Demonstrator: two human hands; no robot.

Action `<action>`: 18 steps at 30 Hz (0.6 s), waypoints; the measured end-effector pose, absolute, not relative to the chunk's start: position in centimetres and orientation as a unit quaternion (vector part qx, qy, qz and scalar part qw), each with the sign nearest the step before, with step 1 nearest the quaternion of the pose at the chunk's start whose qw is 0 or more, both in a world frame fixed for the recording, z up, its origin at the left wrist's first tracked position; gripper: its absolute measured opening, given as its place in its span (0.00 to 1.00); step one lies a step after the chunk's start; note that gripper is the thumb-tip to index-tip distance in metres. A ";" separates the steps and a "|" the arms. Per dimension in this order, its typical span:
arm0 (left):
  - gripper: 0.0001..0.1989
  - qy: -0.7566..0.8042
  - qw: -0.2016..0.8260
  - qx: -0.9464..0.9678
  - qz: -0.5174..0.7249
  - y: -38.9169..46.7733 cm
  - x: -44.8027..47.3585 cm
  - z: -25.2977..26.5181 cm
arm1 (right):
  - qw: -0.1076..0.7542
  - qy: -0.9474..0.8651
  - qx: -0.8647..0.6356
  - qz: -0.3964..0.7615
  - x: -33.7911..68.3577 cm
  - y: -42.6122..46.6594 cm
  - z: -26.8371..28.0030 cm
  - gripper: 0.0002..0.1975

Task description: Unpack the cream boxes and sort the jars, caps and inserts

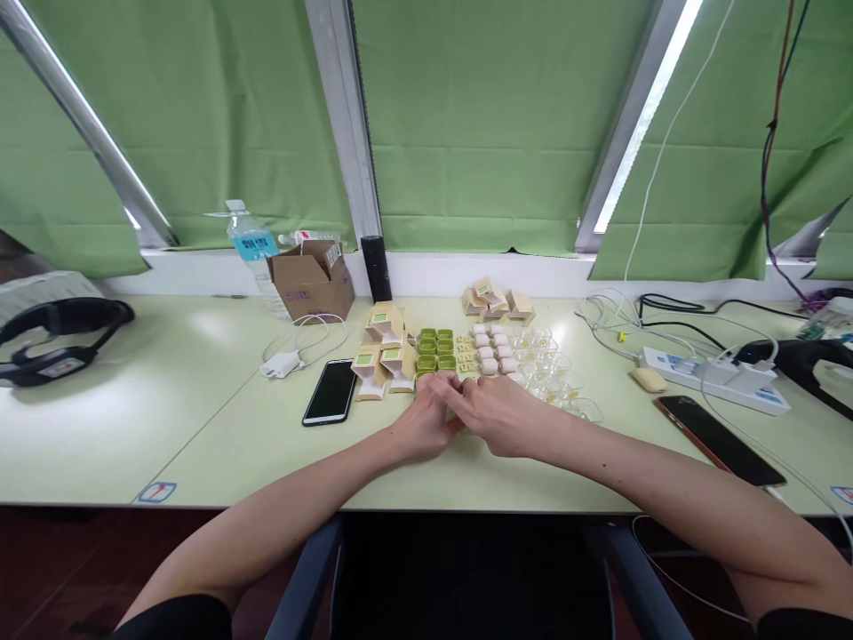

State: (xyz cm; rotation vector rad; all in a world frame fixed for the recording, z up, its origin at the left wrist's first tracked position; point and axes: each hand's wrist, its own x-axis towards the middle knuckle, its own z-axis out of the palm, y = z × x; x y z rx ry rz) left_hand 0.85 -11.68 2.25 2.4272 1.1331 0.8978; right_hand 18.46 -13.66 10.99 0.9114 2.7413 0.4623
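Note:
My left hand (pixel 430 424) and my right hand (pixel 497 413) meet at the middle of the table, fingers bent and touching. Whatever lies between them is hidden. Just beyond my fingertips stand rows of small green square containers (pixel 436 348). Beside these lie tiny yellow pieces (pixel 465 348), then rows of pale pink rounded blocks (pixel 498 341). Several clear plastic pieces (pixel 546 364) spread out past my right wrist. To the left of the green containers, small cream cardboard boxes (pixel 386 322) with green-marked fronts are grouped and partly stacked.
A black phone (pixel 331 391) lies left of the boxes, near a white charger (pixel 281 364). Behind are a brown carton (pixel 313 284) and a water bottle (pixel 253 244). More cream boxes (pixel 490 298) sit at the back. A power strip (pixel 716 380) and another phone (pixel 720 440) lie right.

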 end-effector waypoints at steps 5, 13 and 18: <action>0.22 0.429 0.185 0.830 0.304 -11.8 0.8 2.2 | 0.022 0.940 0.334 0.064 20.3 -12.3 11.0 0.34; 0.22 0.420 0.185 0.840 0.288 -12.3 0.8 3.2 | -0.388 0.796 0.388 -0.257 23.9 -7.9 7.0 0.26; 0.21 0.402 0.161 0.859 0.273 -12.3 0.7 3.5 | -0.459 0.751 0.436 -0.190 24.3 -7.0 4.9 0.15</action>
